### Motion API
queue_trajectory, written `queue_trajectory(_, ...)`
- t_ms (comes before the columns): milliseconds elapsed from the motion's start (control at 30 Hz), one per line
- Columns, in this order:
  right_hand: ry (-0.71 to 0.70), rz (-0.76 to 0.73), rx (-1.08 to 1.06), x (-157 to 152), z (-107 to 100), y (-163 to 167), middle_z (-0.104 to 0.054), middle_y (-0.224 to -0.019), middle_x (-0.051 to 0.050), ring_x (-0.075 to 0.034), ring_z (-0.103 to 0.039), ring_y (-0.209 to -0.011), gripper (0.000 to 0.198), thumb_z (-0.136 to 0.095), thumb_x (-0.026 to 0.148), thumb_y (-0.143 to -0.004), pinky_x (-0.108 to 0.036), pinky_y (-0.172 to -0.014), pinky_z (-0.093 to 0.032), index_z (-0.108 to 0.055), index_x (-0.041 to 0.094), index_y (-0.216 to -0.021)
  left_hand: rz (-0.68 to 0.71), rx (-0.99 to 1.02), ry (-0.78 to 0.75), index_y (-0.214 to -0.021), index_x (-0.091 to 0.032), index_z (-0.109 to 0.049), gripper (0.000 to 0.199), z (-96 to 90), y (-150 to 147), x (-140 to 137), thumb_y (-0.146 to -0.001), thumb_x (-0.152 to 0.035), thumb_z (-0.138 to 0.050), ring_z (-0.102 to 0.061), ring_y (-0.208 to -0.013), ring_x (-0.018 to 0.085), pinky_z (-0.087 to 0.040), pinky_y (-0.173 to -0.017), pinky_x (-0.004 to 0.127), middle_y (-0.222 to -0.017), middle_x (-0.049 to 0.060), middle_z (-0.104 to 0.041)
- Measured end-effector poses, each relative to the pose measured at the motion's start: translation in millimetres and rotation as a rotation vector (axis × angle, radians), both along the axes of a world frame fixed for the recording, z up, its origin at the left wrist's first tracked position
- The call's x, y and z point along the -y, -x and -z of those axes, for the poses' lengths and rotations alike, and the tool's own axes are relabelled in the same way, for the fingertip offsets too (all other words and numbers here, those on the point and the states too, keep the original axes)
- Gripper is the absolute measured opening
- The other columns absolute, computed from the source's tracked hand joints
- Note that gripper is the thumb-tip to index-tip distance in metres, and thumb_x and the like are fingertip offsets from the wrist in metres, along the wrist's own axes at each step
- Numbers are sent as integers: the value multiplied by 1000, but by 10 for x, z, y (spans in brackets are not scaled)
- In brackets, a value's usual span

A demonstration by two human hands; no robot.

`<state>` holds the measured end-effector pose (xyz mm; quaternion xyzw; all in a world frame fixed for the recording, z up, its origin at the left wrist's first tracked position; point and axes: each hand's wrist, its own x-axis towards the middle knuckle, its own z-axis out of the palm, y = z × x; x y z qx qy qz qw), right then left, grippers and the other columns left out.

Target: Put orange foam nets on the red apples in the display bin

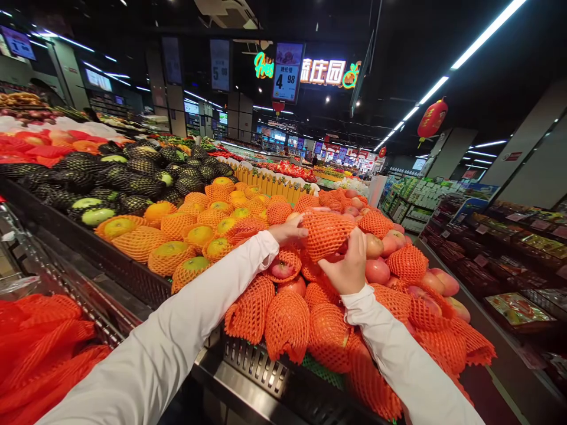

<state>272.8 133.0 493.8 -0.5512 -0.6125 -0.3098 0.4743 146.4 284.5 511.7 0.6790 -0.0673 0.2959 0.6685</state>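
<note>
Both my hands hold an apple in an orange foam net (326,235) above the apple heap; the net hides nearly all of the fruit. My left hand (287,230) grips its left side, thumb pointing right and fingers mostly hidden behind the net. On the right and lower side, my right hand (348,265) is closed around it, with fingers bent at the edge and thumb underneath. Below lie more netted apples (287,321), some with red skin showing. Bare pinkish apples (377,271) sit just right of my right hand.
Netted oranges (170,251) and dark-netted green fruit (95,216) fill the display to the left. A perforated black rim (252,360) edges the stand. Red foam nets (44,354) lie at lower left beside a metal cart rail. Packaged-goods shelves (514,265) stand across the right aisle.
</note>
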Motion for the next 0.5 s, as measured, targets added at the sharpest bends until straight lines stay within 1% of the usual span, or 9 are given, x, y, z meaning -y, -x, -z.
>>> queue_trajectory(33, -5, -27, 53, -9, 10, 2, -58, -115, -18, -34, -52, -110, 55, -70, 28, -69, -55, -99, -47, -46, 15, -117, 36, -56, -27, -122, -18, -62, 98, 10, 4, 8, -38, -57, -94, -62, -118, 34, -49, -100, 43, -122, 15, -69)
queue_trajectory(100, -9, -53, 105, -36, 40, -3, -59, -113, -17, -34, -53, -108, 54, -70, 27, -69, -55, -97, -49, -48, 14, -116, 48, -154, -85, -122, -17, -64, 99, 23, 14, 15, -34, -48, -96, -59, -125, 37, -43, -109, 49, -124, 15, -70)
queue_trajectory(167, 12, -47, 95, -60, 67, -11, -61, -113, -17, -34, -55, -109, 52, -68, 27, -69, -55, -96, -51, -50, 14, -115, -9, -195, -144, -121, -18, -66, 91, 34, 13, 18, -38, -39, -96, -56, -128, 35, -37, -116, 50, -124, 12, -71)
queue_trajectory(233, 48, -42, 47, -61, 70, -11, -63, -115, -18, -33, -58, -109, 51, -67, 25, -70, -54, -95, -52, -51, 13, -117, -91, -173, -164, -118, -18, -67, 82, 46, -6, 30, -43, -38, -94, -56, -129, 34, -34, -119, 49, -123, 10, -73)
queue_trajectory(300, 60, -58, -15, -31, 37, -2, -64, -120, -17, -30, -61, -110, 53, -65, 23, -73, -50, -96, -54, -51, 12, -123, -183, -96, -101, -115, -16, -69, 75, 55, -42, 53, -48, -41, -91, -58, -128, 34, -35, -118, 49, -121, 11, -73)
queue_trajectory(367, -5, -56, -41, 26, -32, 8, -67, -122, -15, -27, -64, -109, 51, -63, 24, -79, -45, -98, -54, -51, 14, -128, -296, -30, 21, -112, -15, -70, 68, 55, -84, 70, -54, -47, -87, -60, -125, 34, -40, -115, 49, -119, 13, -74)
queue_trajectory(433, -111, -10, -20, 94, -121, 10, -69, -119, -13, -25, -65, -106, 42, -58, 25, -85, -42, -97, -53, -55, 15, -126, -446, 12, 151, -108, -14, -70, 63, 44, -120, 56, -62, -56, -80, -62, -122, 34, -43, -112, 49, -118, 15, -74)
queue_trajectory(467, -147, 31, -5, 126, -165, 8, -70, -116, -13, -25, -65, -105, 38, -56, 26, -86, -42, -96, -53, -57, 15, -123, -533, 27, 191, -107, -14, -70, 62, 38, -134, 34, -65, -60, -76, -63, -121, 33, -44, -111, 48, -119, 15, -74)
queue_trajectory(500, -147, 76, 5, 153, -204, 5, -71, -114, -14, -25, -65, -105, 36, -53, 26, -87, -41, -96, -52, -58, 14, -121, -623, 42, 205, -106, -14, -70, 61, 32, -144, 6, -68, -62, -73, -64, -121, 32, -45, -111, 47, -121, 15, -73)
